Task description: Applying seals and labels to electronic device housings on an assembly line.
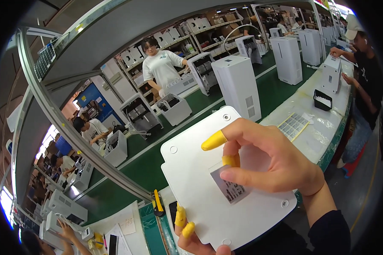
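A white flat-faced appliance housing (191, 170) with rounded corners and small round recesses is tilted up in front of me. My left hand (195, 240), with yellow finger cots, grips its lower left edge. Over the face, my right hand (272, 159) pinches at the upper edge of a grey printed label (232, 189), thumb and a yellow-tipped finger together. The index finger, also in a yellow cot, stretches out above. The label lies against or just over the white surface; whether it is stuck down I cannot tell.
A green conveyor (270, 95) carries several white appliances past my bench. Left of the housing are a yellow-and-black cutter (158, 204) and a metal post (93, 153). At right are a yellow-edged label sheet (293, 126) and a black bin (322, 100). Several people work nearby.
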Demonstrator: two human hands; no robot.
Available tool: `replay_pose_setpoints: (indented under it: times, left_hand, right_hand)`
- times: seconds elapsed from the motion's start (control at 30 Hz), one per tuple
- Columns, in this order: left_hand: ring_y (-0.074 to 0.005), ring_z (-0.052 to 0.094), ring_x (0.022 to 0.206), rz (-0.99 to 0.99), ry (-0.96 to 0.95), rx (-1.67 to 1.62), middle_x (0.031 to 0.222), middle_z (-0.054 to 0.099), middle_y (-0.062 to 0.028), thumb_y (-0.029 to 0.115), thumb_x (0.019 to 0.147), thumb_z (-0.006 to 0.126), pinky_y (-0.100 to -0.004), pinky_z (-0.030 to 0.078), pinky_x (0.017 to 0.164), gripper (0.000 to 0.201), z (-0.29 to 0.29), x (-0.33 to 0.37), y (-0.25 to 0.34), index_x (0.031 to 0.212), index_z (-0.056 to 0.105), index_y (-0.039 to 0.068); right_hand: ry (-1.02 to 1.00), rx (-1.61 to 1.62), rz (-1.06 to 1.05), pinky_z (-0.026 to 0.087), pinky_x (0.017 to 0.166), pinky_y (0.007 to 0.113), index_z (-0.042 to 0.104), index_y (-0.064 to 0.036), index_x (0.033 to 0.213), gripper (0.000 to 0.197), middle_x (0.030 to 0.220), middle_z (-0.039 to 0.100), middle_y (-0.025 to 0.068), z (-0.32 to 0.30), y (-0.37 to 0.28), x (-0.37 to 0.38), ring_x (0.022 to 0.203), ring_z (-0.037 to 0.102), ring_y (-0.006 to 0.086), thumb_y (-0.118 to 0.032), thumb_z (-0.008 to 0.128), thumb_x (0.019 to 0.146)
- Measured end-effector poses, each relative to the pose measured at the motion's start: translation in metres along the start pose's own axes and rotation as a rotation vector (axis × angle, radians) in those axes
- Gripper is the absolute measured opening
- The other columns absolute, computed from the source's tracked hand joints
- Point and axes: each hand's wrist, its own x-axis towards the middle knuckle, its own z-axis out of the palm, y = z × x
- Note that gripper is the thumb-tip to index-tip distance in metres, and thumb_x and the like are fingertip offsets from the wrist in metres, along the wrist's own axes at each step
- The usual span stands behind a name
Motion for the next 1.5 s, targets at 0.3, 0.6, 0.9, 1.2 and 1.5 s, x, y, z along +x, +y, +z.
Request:
replay_pose_setpoints:
  times: [0.3, 0.6, 0.9, 1.2, 1.5]
  left_hand:
    - [-0.0416, 0.031, 0.134, 0.073, -0.068, 0.185, 0.143, 0.032, -0.0288, 0.052, 0.084, 0.046, -0.0543, 0.022, 0.109, 0.065, -0.002, 0.008, 0.006, 0.125, 0.038, 0.003]
    - [-0.0428, 0.032, 0.133, 0.096, -0.076, 0.162, 0.141, 0.033, -0.0289, 0.053, 0.084, 0.045, -0.0559, 0.023, 0.109, 0.064, -0.006, 0.005, 0.003, 0.123, 0.038, 0.003]
    - [-0.0429, 0.034, 0.131, 0.087, -0.089, 0.183, 0.140, 0.034, -0.0295, 0.052, 0.085, 0.046, -0.0557, 0.024, 0.109, 0.064, -0.008, 0.007, 0.005, 0.123, 0.039, 0.002]
    - [-0.0435, 0.035, 0.131, 0.115, -0.084, 0.157, 0.138, 0.036, -0.0301, 0.051, 0.084, 0.045, -0.0561, 0.024, 0.108, 0.061, -0.008, 0.006, -0.001, 0.121, 0.041, 0.002]
    - [-0.0425, 0.036, 0.131, 0.137, -0.102, 0.150, 0.138, 0.036, -0.0297, 0.050, 0.085, 0.045, -0.0551, 0.024, 0.109, 0.061, -0.010, 0.007, -0.002, 0.120, 0.042, 0.001]
  right_hand:
    - [0.061, -0.016, -0.011, 0.045, 0.067, 0.025, 0.061, -0.0021, 0.105, 0.032, 0.077, 0.060, 0.0039, 0.001, 0.004, 0.000, 0.072, 0.061, 0.0119, -0.001, 0.073, 0.075]
    - [0.068, -0.085, -0.069, 0.046, 0.067, 0.025, 0.062, -0.0017, 0.102, 0.028, 0.076, 0.063, 0.0051, 0.002, 0.003, -0.002, 0.071, 0.062, 0.0125, -0.003, 0.073, 0.076]
    - [0.060, -0.092, -0.071, 0.047, 0.068, 0.025, 0.063, -0.0005, 0.100, 0.025, 0.077, 0.064, 0.0060, 0.004, 0.003, 0.000, 0.072, 0.062, 0.0135, -0.004, 0.073, 0.077]
    - [0.077, -0.081, -0.127, 0.046, 0.067, 0.027, 0.068, -0.0009, 0.093, 0.018, 0.078, 0.064, 0.0069, 0.005, 0.009, 0.000, 0.072, 0.060, 0.0160, -0.004, 0.074, 0.076]
    - [0.070, -0.091, -0.141, 0.045, 0.067, 0.027, 0.069, -0.0010, 0.089, 0.015, 0.079, 0.065, 0.0067, 0.005, 0.007, 0.001, 0.072, 0.059, 0.0157, -0.003, 0.074, 0.075]
